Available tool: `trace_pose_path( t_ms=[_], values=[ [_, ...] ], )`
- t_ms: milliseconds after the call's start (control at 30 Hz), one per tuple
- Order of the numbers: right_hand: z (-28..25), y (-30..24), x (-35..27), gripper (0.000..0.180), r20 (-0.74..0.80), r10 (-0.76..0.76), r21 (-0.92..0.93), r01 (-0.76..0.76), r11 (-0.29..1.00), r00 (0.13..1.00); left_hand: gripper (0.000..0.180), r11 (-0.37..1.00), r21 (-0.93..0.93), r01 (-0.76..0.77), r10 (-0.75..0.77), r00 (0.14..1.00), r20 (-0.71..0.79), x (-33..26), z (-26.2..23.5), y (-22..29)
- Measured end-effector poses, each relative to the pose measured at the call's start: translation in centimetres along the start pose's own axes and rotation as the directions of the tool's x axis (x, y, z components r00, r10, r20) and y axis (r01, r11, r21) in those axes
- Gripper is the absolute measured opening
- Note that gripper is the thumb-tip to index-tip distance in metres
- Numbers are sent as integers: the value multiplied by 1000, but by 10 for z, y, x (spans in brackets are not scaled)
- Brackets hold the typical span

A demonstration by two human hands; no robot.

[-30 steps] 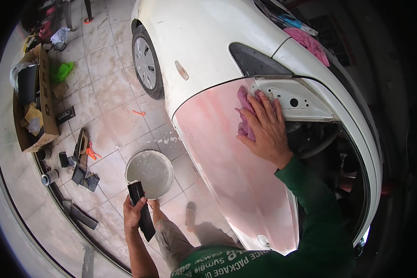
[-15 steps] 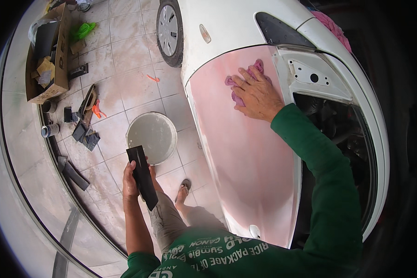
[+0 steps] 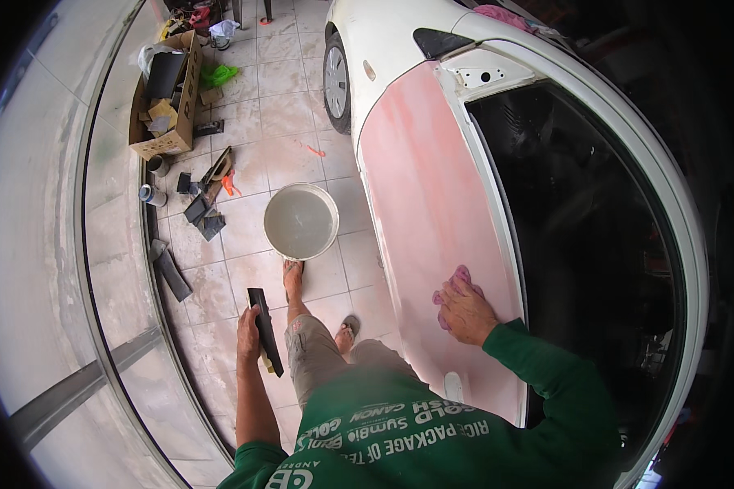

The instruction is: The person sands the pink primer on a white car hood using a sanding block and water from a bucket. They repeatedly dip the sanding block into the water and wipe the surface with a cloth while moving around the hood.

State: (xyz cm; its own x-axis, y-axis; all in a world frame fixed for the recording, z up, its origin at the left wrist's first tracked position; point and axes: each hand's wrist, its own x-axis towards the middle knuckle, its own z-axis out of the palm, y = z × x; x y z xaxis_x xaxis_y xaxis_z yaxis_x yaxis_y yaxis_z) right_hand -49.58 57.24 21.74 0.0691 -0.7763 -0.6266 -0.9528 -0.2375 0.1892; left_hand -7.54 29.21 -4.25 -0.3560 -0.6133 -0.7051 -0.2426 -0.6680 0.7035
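Observation:
My right hand point(image 3: 470, 316) presses a crumpled purple-pink rag point(image 3: 458, 292) against the lower near part of a car door point(image 3: 432, 187). The door's skin is patchy pink over white, with paler streaks. Its handle point(image 3: 453, 386) sits just nearer to me than the rag. My left hand point(image 3: 249, 332), held out over the floor by my leg, grips a long black sanding block point(image 3: 266, 332) with a yellowish edge underneath. The fingers wrap round its side, partly hidden. Beyond that hand stands a round bucket point(image 3: 336, 236) of cloudy water.
A cardboard box point(image 3: 165, 147) of scraps stands at the far left. Near it lie a can point(image 3: 152, 196), dark sanding pieces point(image 3: 202, 213) and a green plastic bag point(image 3: 218, 76). A glazed wall point(image 3: 118, 269) runs along my left. The car's front wheel point(image 3: 337, 84) is ahead.
My right hand has drawn the rag from the far part of the door toward me. The sanding block in my left hand has turned more edge-on, and the view has shifted.

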Motion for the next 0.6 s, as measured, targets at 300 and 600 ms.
trace_pose_path(
  t_ms=[300, 600],
  values=[
    [84, -120, -83, 14, 51, -64, 165, 55, 985, 997, 48, 663, 430, 613, -559, 787, -262, -292, -66, -171],
    [139, -196, -63, 35, 357, 59, 448, -226, 865, 932, 63, 606, 742, -288, 65, 947, 314, -391, -162, -110]
  ],
)
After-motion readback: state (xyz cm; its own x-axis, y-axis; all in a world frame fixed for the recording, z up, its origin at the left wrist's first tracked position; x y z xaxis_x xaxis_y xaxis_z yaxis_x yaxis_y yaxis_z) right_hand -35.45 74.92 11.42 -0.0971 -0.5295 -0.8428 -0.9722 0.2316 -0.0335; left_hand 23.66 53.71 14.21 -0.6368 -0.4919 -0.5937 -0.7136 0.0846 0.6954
